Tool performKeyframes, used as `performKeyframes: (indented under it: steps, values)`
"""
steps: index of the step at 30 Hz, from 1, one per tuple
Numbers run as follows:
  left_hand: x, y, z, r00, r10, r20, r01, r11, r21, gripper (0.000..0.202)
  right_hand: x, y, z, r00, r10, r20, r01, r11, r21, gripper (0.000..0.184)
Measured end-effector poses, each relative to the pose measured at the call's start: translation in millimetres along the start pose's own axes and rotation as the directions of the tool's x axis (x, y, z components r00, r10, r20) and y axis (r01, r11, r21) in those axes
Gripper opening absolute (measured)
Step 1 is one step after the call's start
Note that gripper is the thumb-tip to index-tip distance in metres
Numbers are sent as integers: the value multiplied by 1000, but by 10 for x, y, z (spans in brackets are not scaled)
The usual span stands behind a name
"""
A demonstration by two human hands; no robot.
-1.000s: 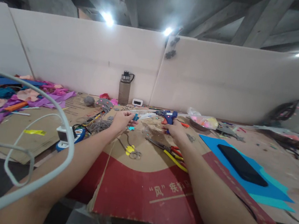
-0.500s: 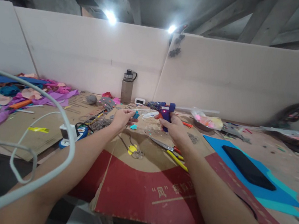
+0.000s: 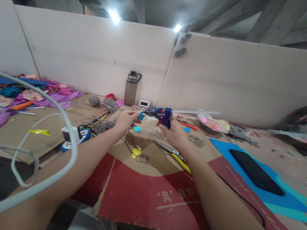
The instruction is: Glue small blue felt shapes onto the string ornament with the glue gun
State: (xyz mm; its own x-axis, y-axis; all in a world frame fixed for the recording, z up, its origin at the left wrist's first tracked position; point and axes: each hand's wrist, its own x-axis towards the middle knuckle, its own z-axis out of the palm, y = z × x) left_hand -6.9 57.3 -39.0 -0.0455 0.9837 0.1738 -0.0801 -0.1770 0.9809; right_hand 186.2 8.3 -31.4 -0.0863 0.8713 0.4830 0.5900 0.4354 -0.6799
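In my right hand (image 3: 174,130) is a blue hot glue gun (image 3: 164,115), its fingers wrapped round the handle and a clear glue stick (image 3: 199,112) jutting from its back end. The nozzle points left, right beside a small blue flower-shaped piece (image 3: 141,116) pinched in my left hand (image 3: 126,122). Just below that hand lies a turquoise flower cutout (image 3: 137,128). A yellow flower cutout (image 3: 136,152) with grey cord rests on the cardboard (image 3: 142,196). Scissors (image 3: 166,147) and a yellow-handled tool (image 3: 181,163) lie under my right forearm.
A grey bottle (image 3: 131,89) stands against the white partition. Coloured scraps (image 3: 29,91) heap at the left, near a tape measure (image 3: 83,136). A black phone (image 3: 256,172) lies on blue sheets (image 3: 222,148) at the right. A thick white cable (image 3: 74,149) loops close in front.
My right hand has brought the glue gun left and tipped its nozzle to the blue flower piece. A blue cutout on the table now shows behind my right hand.
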Motion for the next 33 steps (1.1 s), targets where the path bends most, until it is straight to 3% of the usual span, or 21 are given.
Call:
performKeyframes:
  steps: [11, 17, 33]
  values:
    - [37, -29, -2, 1000, 15, 5, -15, 1000, 3, 20, -10, 17, 2, 997, -74, 10, 74, 993, -90, 26]
    - [23, -12, 13, 1000, 20, -2, -20, 1000, 15, 16, -24, -21, -1, 998, -67, 18, 69, 987, -147, 25]
    - [31, -16, 4, 999, 43, 0, -43, 997, 58, 28, -39, -61, -9, 998, -67, 11, 68, 974, -218, 38]
